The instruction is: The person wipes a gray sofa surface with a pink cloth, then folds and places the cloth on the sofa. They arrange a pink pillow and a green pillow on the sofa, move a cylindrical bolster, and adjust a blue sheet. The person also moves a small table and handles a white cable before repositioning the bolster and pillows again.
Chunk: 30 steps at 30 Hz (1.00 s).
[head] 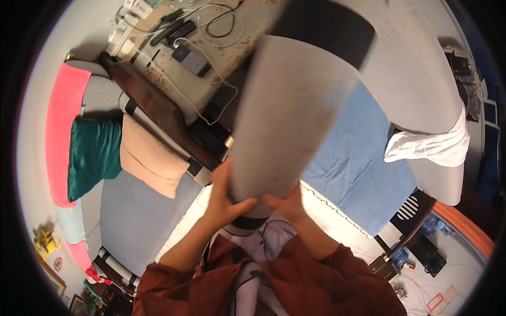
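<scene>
A long, padded grey cushion (284, 114) with a black band at its far end is held up in front of my body, blurred as if in motion. My left hand (225, 197) grips its near left edge, thumb lying on top. At the near right edge my right hand (286, 203) has hold of it, thumb also on top. The fingers of both hands are mostly hidden beneath the cushion. A second black band (247, 225) shows at its near end, close to my shirt.
On the left is a sofa with a grey-blue seat (146, 217), a green pillow (95, 154) and a beige pillow (152, 154). Cables and a power bank (191, 60) lie on a patterned tablecloth (253, 19). To the right, a blue-covered seat (352, 170) has a white cloth (431, 146) beyond it.
</scene>
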{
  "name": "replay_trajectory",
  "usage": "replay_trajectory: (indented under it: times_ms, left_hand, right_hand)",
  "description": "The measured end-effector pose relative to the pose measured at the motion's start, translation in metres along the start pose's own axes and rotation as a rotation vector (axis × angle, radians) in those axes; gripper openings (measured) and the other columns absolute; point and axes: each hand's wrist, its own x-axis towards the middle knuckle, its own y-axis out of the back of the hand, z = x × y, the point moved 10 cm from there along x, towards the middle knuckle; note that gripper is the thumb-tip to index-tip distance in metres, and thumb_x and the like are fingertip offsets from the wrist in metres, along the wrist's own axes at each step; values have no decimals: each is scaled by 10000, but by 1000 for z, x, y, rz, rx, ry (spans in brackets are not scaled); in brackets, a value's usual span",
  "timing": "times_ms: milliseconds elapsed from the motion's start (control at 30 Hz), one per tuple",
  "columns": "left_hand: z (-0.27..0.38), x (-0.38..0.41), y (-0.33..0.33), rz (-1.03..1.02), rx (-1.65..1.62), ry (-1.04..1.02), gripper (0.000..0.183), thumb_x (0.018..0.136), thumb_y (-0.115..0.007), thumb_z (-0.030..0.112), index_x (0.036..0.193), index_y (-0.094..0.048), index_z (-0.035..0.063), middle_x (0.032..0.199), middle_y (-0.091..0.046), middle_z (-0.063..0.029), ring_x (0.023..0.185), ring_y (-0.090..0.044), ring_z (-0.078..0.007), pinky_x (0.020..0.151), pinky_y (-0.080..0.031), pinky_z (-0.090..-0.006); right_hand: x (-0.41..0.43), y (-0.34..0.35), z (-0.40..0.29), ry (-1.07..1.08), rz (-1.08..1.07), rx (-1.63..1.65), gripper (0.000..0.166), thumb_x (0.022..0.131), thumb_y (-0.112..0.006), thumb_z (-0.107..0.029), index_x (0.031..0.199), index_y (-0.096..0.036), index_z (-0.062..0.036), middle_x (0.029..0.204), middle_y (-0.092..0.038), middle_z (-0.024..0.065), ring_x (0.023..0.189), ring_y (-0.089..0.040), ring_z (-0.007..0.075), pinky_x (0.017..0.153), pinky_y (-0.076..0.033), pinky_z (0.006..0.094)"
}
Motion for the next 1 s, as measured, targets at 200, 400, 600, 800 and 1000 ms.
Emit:
replay_trajectory:
  times_ms: [200,400,600,800,1000]
  left_hand:
    - [-17,126,-74,130,469,-255,659,738,-641,252,1266,-332,7,1277,-338,-238,1186,-309,-380,977,-257,-421]
    - [-73,188,-72,167,808,-7,628,794,-515,454,1225,-353,27,1053,-522,-168,920,-537,-332,728,-447,-393]
    - [-81,191,-75,142,766,80,577,804,-514,411,1212,-362,32,1049,-523,-160,931,-533,-330,731,-446,-395]
    - [-88,190,-75,116,727,149,577,793,-532,402,1204,-367,32,1024,-527,-156,937,-531,-326,740,-444,-405]
    - [-77,187,-54,162,579,115,553,766,-562,377,1178,-406,44,1096,-501,-157,1006,-491,-327,813,-422,-402]
  right_hand:
    - [19,146,76,-36,486,239,760,646,-704,-152,1259,-279,-5,1184,-430,124,1098,-417,218,931,-345,333]
    - [167,181,166,-75,655,-291,918,631,-732,-289,1306,-187,14,1238,-378,195,1160,-365,289,976,-290,390]
    - [220,168,164,-405,644,-463,1080,591,-717,-425,1339,-56,-13,1289,-246,296,1179,-302,408,952,-299,459]
    - [243,163,153,-154,753,-838,1050,643,-682,-440,1342,-34,0,1298,-223,309,1164,-312,426,942,-301,476]
    - [243,170,151,3,677,-764,1002,655,-689,-439,1284,-136,111,1213,-332,322,1100,-355,449,937,-299,453]
